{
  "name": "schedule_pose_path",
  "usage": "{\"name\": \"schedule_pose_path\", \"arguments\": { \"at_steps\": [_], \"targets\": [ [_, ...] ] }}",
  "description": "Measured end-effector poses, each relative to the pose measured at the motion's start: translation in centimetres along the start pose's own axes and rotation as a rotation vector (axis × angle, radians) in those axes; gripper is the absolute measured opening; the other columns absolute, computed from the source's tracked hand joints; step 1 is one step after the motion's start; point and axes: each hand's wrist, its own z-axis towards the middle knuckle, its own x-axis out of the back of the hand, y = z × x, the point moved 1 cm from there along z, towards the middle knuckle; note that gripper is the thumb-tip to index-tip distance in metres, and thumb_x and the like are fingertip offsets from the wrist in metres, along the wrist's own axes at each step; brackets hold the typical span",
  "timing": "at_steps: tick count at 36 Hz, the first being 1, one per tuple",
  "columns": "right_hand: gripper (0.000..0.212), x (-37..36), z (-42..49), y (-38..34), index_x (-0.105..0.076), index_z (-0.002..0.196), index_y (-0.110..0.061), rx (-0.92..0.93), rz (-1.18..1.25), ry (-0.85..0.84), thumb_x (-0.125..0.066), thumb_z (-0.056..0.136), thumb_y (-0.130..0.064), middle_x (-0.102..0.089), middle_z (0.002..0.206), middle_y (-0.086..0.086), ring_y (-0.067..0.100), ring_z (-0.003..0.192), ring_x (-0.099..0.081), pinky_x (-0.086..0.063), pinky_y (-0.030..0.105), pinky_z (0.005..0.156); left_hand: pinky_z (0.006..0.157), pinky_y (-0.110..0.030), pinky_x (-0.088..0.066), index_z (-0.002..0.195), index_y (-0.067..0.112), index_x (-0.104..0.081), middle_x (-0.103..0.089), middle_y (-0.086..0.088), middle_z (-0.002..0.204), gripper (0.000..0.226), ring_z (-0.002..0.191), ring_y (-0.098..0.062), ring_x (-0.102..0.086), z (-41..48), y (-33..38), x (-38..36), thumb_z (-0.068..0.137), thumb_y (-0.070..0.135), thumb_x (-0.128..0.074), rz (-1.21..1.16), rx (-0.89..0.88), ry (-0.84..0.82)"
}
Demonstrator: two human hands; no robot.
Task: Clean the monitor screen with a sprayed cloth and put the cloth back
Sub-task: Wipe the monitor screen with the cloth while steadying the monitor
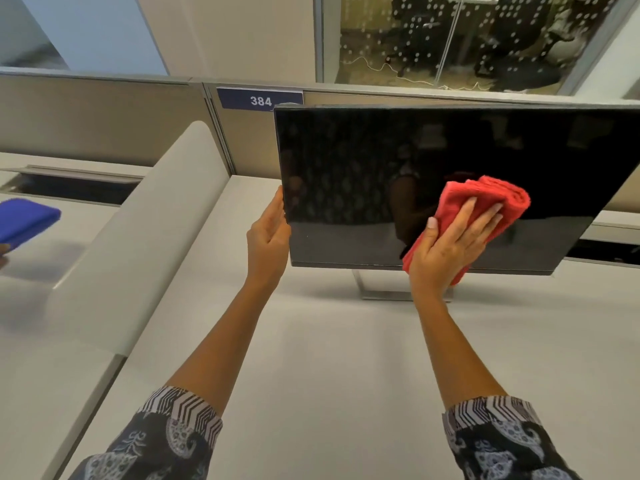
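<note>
A black monitor [346, 161] with a dark, switched-off screen stands on a metal foot on the white desk [329, 341]. My right hand [446, 247] presses a folded red cloth [485, 199] flat against the lower middle of the screen, fingers spread over the cloth. My left hand [268, 237] grips the monitor's left edge near its lower corner, thumb on the front of the bezel. No spray bottle is in view.
A rounded white divider [145, 237] separates this desk from the one on the left, where a blue cloth [24, 220] shows at the frame's edge. A beige partition with a "384" sign [259, 98] stands behind the monitor. Glass walls lie beyond.
</note>
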Motion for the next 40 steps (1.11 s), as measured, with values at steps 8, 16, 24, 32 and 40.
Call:
{"name": "schedule_pose_path", "arguments": {
  "at_steps": [8, 16, 24, 32, 40],
  "targets": [
    [0.058, -1.9, -3.4, -7.1, -0.027, 0.15, -0.018, 0.261, 0.017, -0.1, -0.052, 0.101, -0.037, -0.03, 0.154, 0.026, 0.04, 0.145, -0.022, -0.024, 0.064, 0.113, 0.112, -0.032, -0.038, 0.146, 0.02, -0.043, -0.046, 0.012, 0.146, 0.043, 0.138, -0.008, -0.041, -0.1, -0.2, 0.5, 0.103, 0.017, -0.039, -0.029, 0.018, -0.003],
    [0.062, -2.7, -5.5, -8.9, -0.031, 0.153, -0.027, 0.769, -0.009, -0.253, -0.054, 0.097, -0.011, -0.027, 0.16, 0.011, 0.031, 0.149, -0.017, -0.011, 0.06, 0.118, 0.108, -0.028, -0.042, 0.139, 0.015, -0.05, -0.056, 0.004, 0.137, 0.038, 0.13, -0.009, -0.051, -1.7, -0.4, 0.9, 0.103, 0.01, -0.04, -0.199, 0.129, 0.052],
    [0.072, -2.2, -7.0, -3.3, -0.021, 0.156, -0.025, 1.212, -0.169, -0.486, -0.058, 0.095, -0.014, -0.013, 0.164, 0.007, 0.029, 0.152, -0.004, -0.012, 0.059, 0.119, 0.097, -0.019, -0.049, 0.131, 0.013, -0.058, -0.063, 0.003, 0.126, 0.033, 0.119, -0.01, -0.06, -1.5, 0.1, 1.3, 0.103, 0.019, -0.041, -0.254, 0.176, 0.108],
    [0.063, -1.0, -1.8, -6.7, -0.037, 0.151, -0.027, 1.145, -0.101, -0.273, -0.049, 0.093, -0.004, -0.019, 0.161, 0.008, 0.028, 0.15, -0.017, -0.019, 0.058, 0.118, 0.1, -0.025, -0.049, 0.131, 0.005, -0.059, -0.065, -0.005, 0.127, 0.038, 0.117, -0.012, -0.063, -1.7, -0.7, 1.8, 0.1, 0.011, -0.037, -0.263, 0.206, 0.09],
    [0.051, -0.5, 4.0, -14.5, -0.044, 0.144, -0.028, 0.954, 0.029, -0.178, -0.056, 0.095, -0.038, -0.031, 0.157, 0.017, 0.037, 0.147, -0.021, -0.012, 0.058, 0.118, 0.1, -0.027, -0.049, 0.127, 0.007, -0.061, -0.067, -0.001, 0.121, 0.037, 0.113, -0.012, -0.065, -1.5, -0.8, 2.0, 0.103, 0.009, -0.033, -0.225, 0.208, 0.096]
  ]
}}
